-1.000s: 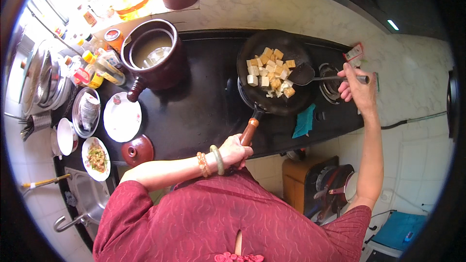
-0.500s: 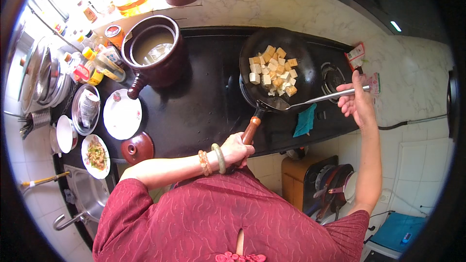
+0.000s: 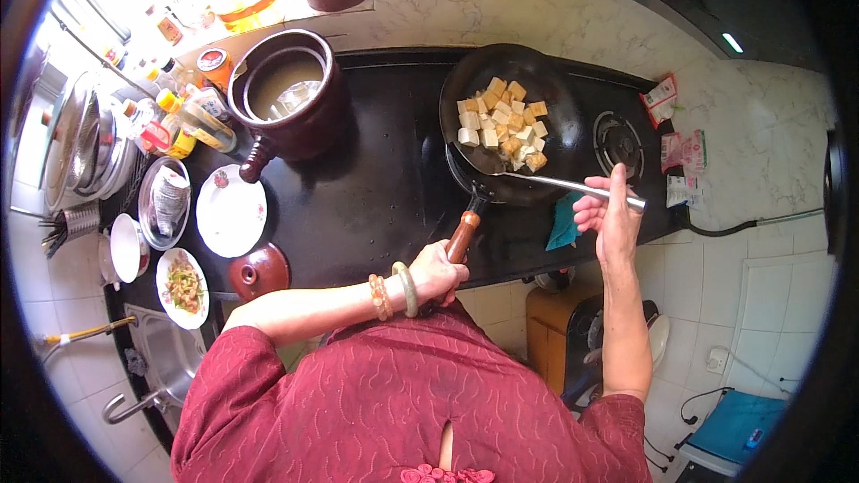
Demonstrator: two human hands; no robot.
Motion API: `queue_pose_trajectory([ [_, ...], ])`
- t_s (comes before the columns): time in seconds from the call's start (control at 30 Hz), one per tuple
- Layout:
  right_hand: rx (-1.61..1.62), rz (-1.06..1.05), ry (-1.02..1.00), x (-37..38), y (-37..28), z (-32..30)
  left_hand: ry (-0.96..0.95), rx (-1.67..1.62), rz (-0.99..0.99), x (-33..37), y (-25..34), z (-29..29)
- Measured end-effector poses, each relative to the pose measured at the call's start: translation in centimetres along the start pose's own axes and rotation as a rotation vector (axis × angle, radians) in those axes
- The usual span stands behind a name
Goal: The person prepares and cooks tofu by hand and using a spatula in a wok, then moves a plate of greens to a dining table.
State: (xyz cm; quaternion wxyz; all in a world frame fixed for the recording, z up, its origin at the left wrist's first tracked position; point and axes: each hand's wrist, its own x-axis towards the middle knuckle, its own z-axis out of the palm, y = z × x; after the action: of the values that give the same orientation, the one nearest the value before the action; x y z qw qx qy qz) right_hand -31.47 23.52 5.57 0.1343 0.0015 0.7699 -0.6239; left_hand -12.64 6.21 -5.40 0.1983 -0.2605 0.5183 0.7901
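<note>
My left hand (image 3: 436, 275) is wrapped round the wooden handle of a dark wok (image 3: 559, 80), which sits at the right part of the black counter. Browned and white tofu cubes (image 3: 501, 130) are gathered in the wok's middle. Across my right hand (image 3: 613, 224) lies the metal handle of a wok spatula (image 3: 573, 185), its thumb stretched along the top and its fingers curled beneath. The spatula's blade rests inside the wok at the near left edge of the tofu, partly lost against the dark metal.
A brown clay pot (image 3: 300, 130) with liquid stands at the left, near bottles (image 3: 201, 121). An oval white plate (image 3: 232, 215), a plate of chopped food (image 3: 182, 291), a dish with fish (image 3: 168, 201) and a brown lid (image 3: 259, 275) surround it. A burner (image 3: 619, 145) and teal cloth (image 3: 564, 222) flank the wok.
My right hand has moved left and nearer to me, and the spatula's blade has slid up and left along the wok's near side. My left hand stays on the wok handle.
</note>
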Motion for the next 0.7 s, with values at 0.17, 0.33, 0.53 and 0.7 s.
queue_pose_trajectory([
  [0.17, -0.170, -0.031, -0.027, 0.5, -3.8, -3.3, 0.004, -0.024, -0.006, -0.5, 0.2, 0.0],
  [0.33, -0.432, -0.011, -0.084, 2.7, -7.7, -4.3, -0.016, 0.001, -0.003, -0.5, 0.2, 0.1],
  [0.53, -0.656, -0.079, -0.215, 4.4, -9.4, -2.7, -0.025, -0.036, -0.028, -0.6, 0.3, 0.1],
  [0.7, 0.225, -0.272, -0.233, 4.9, -4.4, -0.6, -0.016, -0.053, -0.034, -0.7, 0.5, 0.4],
])
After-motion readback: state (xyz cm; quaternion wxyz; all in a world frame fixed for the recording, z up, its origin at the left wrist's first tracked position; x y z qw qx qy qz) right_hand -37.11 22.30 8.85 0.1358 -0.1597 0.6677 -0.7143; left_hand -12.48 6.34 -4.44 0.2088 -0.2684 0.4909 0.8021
